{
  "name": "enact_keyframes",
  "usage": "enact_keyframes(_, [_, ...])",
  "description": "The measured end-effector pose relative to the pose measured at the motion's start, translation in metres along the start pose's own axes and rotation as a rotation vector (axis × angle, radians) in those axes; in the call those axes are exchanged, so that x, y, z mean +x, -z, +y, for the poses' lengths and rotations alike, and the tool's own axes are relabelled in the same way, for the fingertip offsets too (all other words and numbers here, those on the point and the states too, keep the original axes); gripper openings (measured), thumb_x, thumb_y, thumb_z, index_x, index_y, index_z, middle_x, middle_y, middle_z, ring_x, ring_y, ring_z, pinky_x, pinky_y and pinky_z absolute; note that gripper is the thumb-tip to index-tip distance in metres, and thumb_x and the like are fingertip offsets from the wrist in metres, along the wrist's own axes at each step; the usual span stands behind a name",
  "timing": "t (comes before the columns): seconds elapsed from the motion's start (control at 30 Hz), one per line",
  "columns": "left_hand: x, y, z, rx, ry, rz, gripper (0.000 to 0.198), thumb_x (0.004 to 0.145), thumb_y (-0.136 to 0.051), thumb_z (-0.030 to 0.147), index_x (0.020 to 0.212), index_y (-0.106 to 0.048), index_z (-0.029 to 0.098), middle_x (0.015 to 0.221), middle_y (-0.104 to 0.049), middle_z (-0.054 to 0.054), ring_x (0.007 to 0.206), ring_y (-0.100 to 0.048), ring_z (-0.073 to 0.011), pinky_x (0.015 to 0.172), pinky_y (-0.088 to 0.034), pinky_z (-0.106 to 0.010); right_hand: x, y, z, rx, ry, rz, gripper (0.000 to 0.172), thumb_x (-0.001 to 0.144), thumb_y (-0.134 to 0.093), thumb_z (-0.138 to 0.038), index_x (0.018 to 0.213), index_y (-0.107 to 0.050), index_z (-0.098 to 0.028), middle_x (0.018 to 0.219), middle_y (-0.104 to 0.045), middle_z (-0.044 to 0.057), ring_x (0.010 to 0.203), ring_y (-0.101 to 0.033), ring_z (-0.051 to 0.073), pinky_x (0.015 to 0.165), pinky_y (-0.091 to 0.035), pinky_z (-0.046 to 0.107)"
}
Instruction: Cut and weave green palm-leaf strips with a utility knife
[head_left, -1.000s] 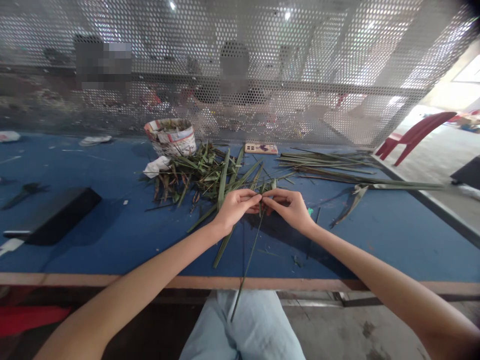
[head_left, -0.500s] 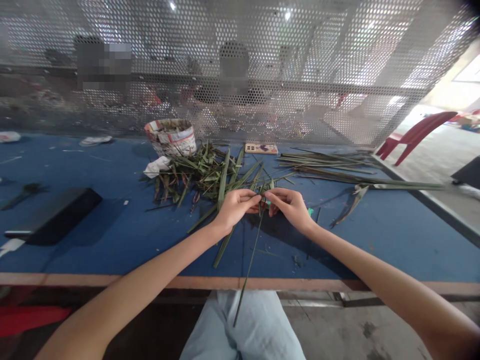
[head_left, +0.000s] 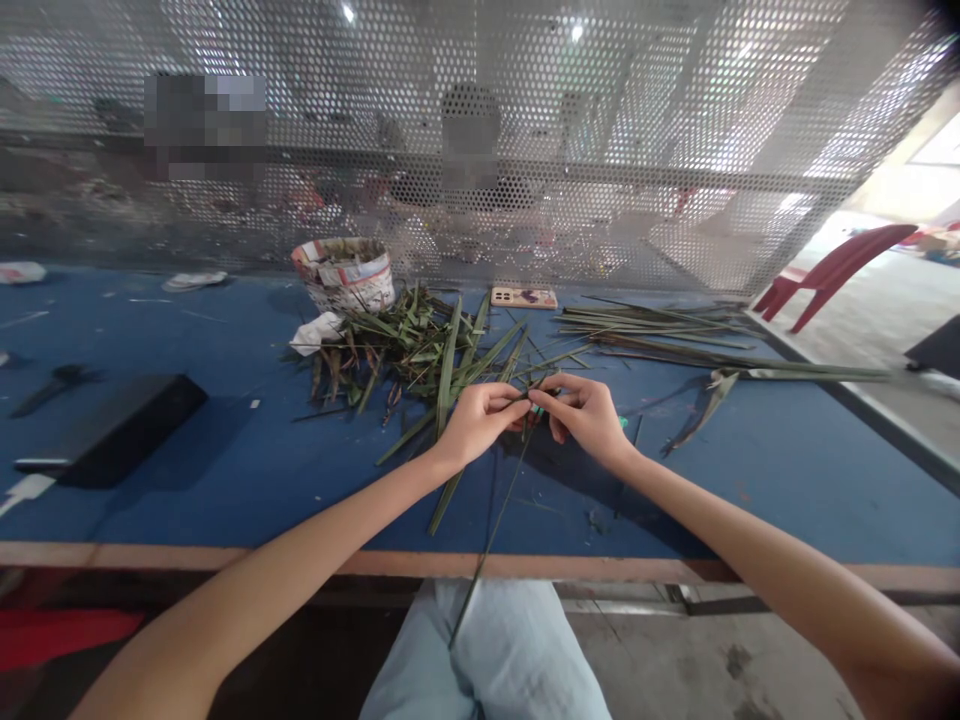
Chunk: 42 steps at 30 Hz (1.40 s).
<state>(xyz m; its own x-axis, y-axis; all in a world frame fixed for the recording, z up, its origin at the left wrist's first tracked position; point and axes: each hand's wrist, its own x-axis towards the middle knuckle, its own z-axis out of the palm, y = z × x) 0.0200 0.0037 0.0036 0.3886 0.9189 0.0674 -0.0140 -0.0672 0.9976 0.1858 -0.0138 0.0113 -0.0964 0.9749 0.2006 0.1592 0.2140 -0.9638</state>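
Observation:
My left hand (head_left: 484, 415) and my right hand (head_left: 581, 410) meet over the middle of the blue table, fingertips nearly touching. Both are closed in a pinch on a green leaf strip (head_left: 501, 510). Its long thin end hangs down toward me, past the table edge and over my lap. The part between my fingers is mostly covered, so its shape there is unclear. A small bit of bright green shows beside my right fingers. Just behind my hands spreads a heap of cut green leaves (head_left: 409, 345).
Long leaf strips (head_left: 652, 325) lie at the back right, near a phone (head_left: 523, 298). A newspaper-covered pot (head_left: 345, 275) stands behind the heap. On the left rests a black box-shaped object (head_left: 112, 430) with a white cable. A perforated metal screen (head_left: 600, 130) rises behind the table (head_left: 247, 480); people are beyond it.
My hands have shifted slightly to the right and turned a little, still pinching the leaf strip. Its hanging end has swung slightly to the left.

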Motion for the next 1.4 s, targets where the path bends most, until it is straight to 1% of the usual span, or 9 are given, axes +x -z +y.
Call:
enact_keyframes(0.17, [-0.0003,-0.0001,0.0019,-0.014,0.025,0.001,0.023,0.075,-0.067,0.037,0.082,-0.066,0.014,0.075,-0.068,-0.004,0.071,-0.066,-0.0172,0.07,-0.054,-0.03,0.0019,0.0003,0.0016,0.021,0.005,0.002,0.042,0.071,-0.068,-0.057,0.076,-0.059,-0.015,0.038,-0.053,-0.003,0.031,-0.044,0.009,0.035,-0.035,0.02])
enact_keyframes(0.3, [-0.0004,-0.0002,0.0028,-0.013,0.022,-0.015,0.022,0.077,-0.065,0.036,0.079,-0.065,0.014,0.073,-0.068,-0.004,0.072,-0.065,-0.0169,0.07,-0.053,-0.029,0.0019,0.0003,0.0036,0.018,0.02,-0.009,0.041,0.072,-0.067,-0.055,0.076,-0.059,-0.016,0.039,-0.053,-0.003,0.031,-0.043,0.009,0.035,-0.034,0.02])
enact_keyframes(0.43, [-0.0002,0.0005,0.0027,-0.005,0.037,-0.005,0.02,0.078,-0.064,0.035,0.08,-0.066,0.015,0.072,-0.068,-0.004,0.071,-0.065,-0.0169,0.068,-0.053,-0.028,0.0007,-0.0002,0.0033,-0.013,0.034,-0.005,0.04,0.074,-0.065,-0.056,0.076,-0.058,-0.016,0.039,-0.052,-0.004,0.031,-0.043,0.008,0.035,-0.034,0.02])
enact_keyframes(0.6, [-0.0012,0.0011,0.0054,-0.017,0.071,-0.01,0.022,0.08,-0.061,0.036,0.082,-0.069,0.015,0.077,-0.07,-0.005,0.074,-0.066,-0.0174,0.071,-0.053,-0.029,0.0002,-0.0001,0.0021,-0.023,0.048,-0.013,0.039,0.075,-0.064,-0.055,0.076,-0.058,-0.016,0.039,-0.052,-0.004,0.032,-0.043,0.008,0.035,-0.035,0.02])
enact_keyframes(0.67, [-0.0021,0.0,0.0071,-0.025,0.078,-0.005,0.022,0.08,-0.062,0.036,0.082,-0.069,0.015,0.077,-0.07,-0.006,0.074,-0.066,-0.0176,0.071,-0.053,-0.029,0.0002,-0.0002,0.0017,-0.029,0.045,-0.011,0.041,0.075,-0.064,-0.057,0.075,-0.058,-0.017,0.039,-0.052,-0.004,0.032,-0.043,0.009,0.035,-0.035,0.02])
enact_keyframes(0.87, [-0.002,-0.0035,0.0059,-0.058,0.071,0.043,0.022,0.072,-0.072,0.031,0.083,-0.068,0.012,0.077,-0.071,-0.006,0.075,-0.067,-0.0179,0.071,-0.054,-0.03,0.0002,-0.001,0.0016,-0.023,0.041,-0.009,0.043,0.073,-0.064,-0.059,0.076,-0.059,-0.016,0.04,-0.052,-0.004,0.032,-0.043,0.009,0.034,-0.033,0.02])
enact_keyframes(1.1, [-0.0004,-0.0011,0.0036,-0.046,0.054,0.048,0.02,0.071,-0.072,0.029,0.081,-0.067,0.012,0.077,-0.071,-0.007,0.074,-0.068,-0.0189,0.071,-0.055,-0.031,-0.0006,-0.0016,0.0013,-0.025,0.056,-0.011,0.042,0.075,-0.063,-0.058,0.077,-0.059,-0.016,0.042,-0.053,-0.003,0.032,-0.044,0.009,0.034,-0.034,0.021])
enact_keyframes(1.4, [0.0006,-0.0004,0.002,-0.033,0.034,0.056,0.019,0.071,-0.072,0.028,0.08,-0.067,0.012,0.075,-0.071,-0.006,0.072,-0.068,-0.0188,0.069,-0.055,-0.031,-0.0019,-0.0019,0.0021,-0.057,0.078,0.025,0.034,0.08,-0.061,-0.052,0.081,-0.058,-0.018,0.041,-0.051,-0.005,0.032,-0.044,0.009,0.035,-0.034,0.02])
